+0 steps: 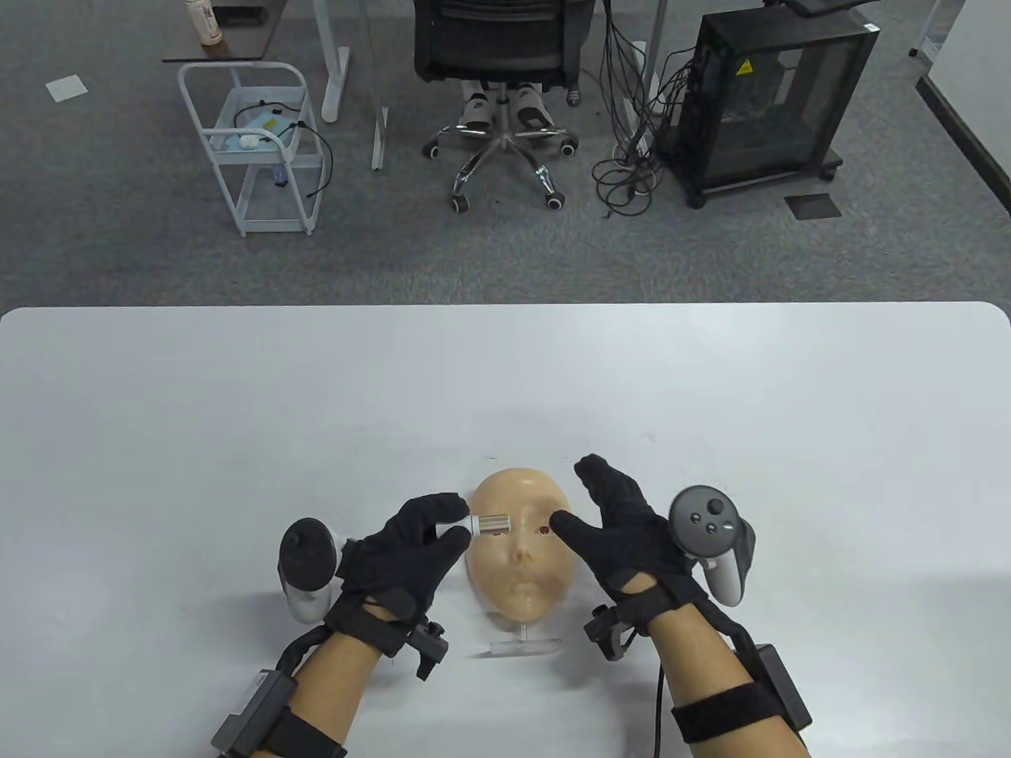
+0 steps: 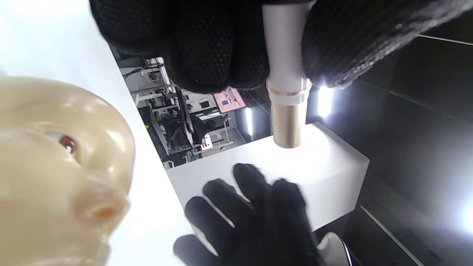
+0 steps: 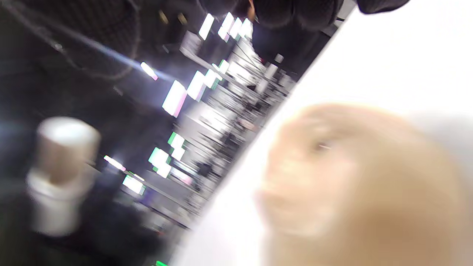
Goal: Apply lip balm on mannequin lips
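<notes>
Lip balm tube [image 1: 491, 523] pinched in left hand [image 1: 411, 553] fingers [image 2: 218, 55] above mannequin face [image 1: 521, 553]; right hand [image 1: 624, 537] fingers apart.

Glossy plastic mannequin face [image 1: 521, 545], metallic lip balm tube [image 1: 491, 523]

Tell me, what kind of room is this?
Probably an office or lab: a black wheeled office chair, a black computer case with tangled black cables, grey carpet, and a white table.
</notes>
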`<act>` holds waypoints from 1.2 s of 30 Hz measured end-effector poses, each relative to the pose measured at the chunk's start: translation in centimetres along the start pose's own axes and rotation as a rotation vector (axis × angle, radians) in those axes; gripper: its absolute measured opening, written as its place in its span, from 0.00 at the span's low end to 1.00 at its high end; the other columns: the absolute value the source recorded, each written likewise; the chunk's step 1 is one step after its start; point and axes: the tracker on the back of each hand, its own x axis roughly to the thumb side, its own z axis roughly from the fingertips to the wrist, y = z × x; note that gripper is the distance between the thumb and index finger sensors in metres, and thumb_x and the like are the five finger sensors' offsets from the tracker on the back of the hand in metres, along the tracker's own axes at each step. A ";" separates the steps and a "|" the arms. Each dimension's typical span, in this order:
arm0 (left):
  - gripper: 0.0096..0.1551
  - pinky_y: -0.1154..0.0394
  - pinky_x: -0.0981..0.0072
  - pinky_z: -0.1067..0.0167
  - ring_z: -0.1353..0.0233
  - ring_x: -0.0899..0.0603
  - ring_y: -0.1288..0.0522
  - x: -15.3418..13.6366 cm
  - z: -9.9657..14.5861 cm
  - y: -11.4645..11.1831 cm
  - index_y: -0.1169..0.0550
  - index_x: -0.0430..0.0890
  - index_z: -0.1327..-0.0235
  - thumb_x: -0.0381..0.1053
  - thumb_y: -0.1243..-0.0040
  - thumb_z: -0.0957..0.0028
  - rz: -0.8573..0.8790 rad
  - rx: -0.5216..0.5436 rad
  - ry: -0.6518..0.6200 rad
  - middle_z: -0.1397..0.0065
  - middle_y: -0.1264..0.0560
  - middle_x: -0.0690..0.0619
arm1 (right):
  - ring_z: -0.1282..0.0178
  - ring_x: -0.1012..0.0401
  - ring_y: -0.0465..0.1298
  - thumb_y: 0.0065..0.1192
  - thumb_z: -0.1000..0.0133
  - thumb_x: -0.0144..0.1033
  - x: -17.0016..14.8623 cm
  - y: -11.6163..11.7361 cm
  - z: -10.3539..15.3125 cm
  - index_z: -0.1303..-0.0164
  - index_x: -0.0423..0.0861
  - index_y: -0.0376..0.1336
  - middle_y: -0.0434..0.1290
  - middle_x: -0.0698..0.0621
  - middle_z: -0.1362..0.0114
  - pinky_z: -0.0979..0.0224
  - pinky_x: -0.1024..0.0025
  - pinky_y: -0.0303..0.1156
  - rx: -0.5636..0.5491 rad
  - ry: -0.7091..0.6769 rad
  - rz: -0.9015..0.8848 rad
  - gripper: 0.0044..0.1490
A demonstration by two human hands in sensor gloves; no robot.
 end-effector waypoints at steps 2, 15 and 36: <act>0.27 0.26 0.40 0.42 0.45 0.35 0.19 0.1 0.0 0.1 0.26 0.50 0.33 0.56 0.27 0.39 -0.033 -0.004 -0.004 0.35 0.22 0.44 | 0.16 0.33 0.48 0.71 0.48 0.73 -0.5 1.3 -1.6 0.16 0.50 0.37 0.41 0.36 0.12 0.23 0.30 0.53 0.078 0.084 0.048 0.68; 0.26 0.26 0.41 0.47 0.55 0.39 0.19 0.0 -0.3 -1.6 0.25 0.50 0.35 0.58 0.27 0.39 -0.199 -0.123 -0.011 0.44 0.20 0.42 | 0.16 0.34 0.49 0.76 0.51 0.72 -2.2 5.0 -6.4 0.16 0.48 0.35 0.42 0.35 0.12 0.23 0.37 0.49 0.203 0.205 0.172 0.74; 0.26 0.24 0.43 0.51 0.60 0.41 0.19 1.3 -0.8 -6.5 0.23 0.49 0.37 0.59 0.25 0.41 -0.557 -0.251 -0.110 0.50 0.19 0.42 | 0.18 0.35 0.56 0.79 0.50 0.66 -2.0 5.2 -6.7 0.16 0.47 0.40 0.49 0.36 0.13 0.23 0.35 0.52 0.189 0.147 0.147 0.70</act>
